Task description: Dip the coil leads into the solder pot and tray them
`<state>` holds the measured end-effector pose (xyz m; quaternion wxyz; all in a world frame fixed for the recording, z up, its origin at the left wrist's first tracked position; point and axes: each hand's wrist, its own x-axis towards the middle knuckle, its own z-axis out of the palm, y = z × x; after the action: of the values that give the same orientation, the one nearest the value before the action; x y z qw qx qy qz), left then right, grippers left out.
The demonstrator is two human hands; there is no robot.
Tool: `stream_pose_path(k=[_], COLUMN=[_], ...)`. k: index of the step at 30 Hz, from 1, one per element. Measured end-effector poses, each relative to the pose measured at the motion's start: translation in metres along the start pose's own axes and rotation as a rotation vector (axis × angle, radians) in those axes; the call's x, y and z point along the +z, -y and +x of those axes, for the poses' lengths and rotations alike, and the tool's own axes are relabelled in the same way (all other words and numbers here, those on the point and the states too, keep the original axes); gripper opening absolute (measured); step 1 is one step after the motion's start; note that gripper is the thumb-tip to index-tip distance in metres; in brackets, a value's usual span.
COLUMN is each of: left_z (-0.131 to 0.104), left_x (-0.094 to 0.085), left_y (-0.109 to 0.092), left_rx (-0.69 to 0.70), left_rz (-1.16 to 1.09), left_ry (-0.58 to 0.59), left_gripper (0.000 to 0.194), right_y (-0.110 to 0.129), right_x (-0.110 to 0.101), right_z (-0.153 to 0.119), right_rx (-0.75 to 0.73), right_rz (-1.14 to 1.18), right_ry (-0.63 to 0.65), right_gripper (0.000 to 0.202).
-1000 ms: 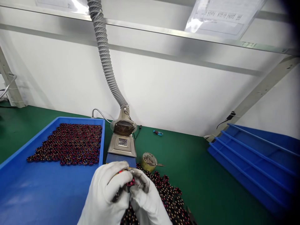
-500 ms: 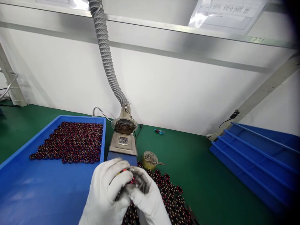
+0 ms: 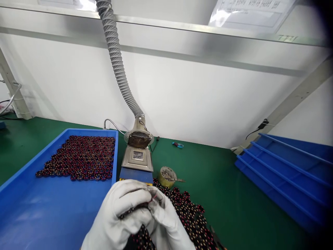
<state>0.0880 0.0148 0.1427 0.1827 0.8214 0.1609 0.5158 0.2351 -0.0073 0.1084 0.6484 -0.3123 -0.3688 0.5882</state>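
Observation:
My white-gloved left hand (image 3: 122,211) is curled closed around a small dark round part (image 3: 134,208), seen only as a dark strip between the fingers. Pressed against it from the right is my right hand (image 3: 166,213), also in a white glove with grey-stained fingertips. Its thumb and fingers pinch together at the part's edge, where a speck of red shows. The fingers hide most of the part. Below and right of the hands lies a spread of small black round parts (image 3: 194,218) with copper-coloured and red marks.
A blue tray (image 3: 57,211) with rows of similar round parts (image 3: 83,156) stands left. Ahead is a solder pot (image 3: 137,158) under a grey hose (image 3: 118,66). Beside it sit a round tin (image 3: 166,177) and blue-handled cutters (image 3: 177,144). Stacked blue trays (image 3: 283,177) lean at right.
Both hands have shifted slightly down, and the left fingers now cover more of the part. My right fingertips have drawn closer together. The view has moved a little.

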Motion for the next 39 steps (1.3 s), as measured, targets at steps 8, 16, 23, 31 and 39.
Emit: stream_pose_path(k=[8, 16, 23, 31, 39], left_z=[-0.001, 0.004, 0.005, 0.001, -0.001], left_x=[-0.006, -0.001, -0.015, -0.006, -0.015], left_y=[0.003, 0.003, -0.001, 0.001, -0.006], left_rx=[-0.346, -0.244, -0.420, -0.284, -0.366], left_rz=[-0.327, -0.397, -0.255, -0.328, -0.073], left_ry=[-0.363, -0.268, -0.318, -0.274, 0.004], left_gripper=[0.014, 0.013, 0.008, 0.010, 0.048], right_y=[-0.008, -0.017, -0.015, -0.013, 0.002], right_x=[0.002, 0.020, 0.010, 0.017, 0.034], right_z=[-0.004, -0.005, -0.001, -0.002, -0.027], right_rx=[-0.007, 0.006, -0.016, 0.088, 0.143], right_rz=[0.033, 0.119, 0.103, 0.137, 0.377], right_ry=[-0.035, -0.017, -0.024, 0.048, -0.034], right_gripper=[0.029, 0.030, 0.026, 0.027, 0.026])
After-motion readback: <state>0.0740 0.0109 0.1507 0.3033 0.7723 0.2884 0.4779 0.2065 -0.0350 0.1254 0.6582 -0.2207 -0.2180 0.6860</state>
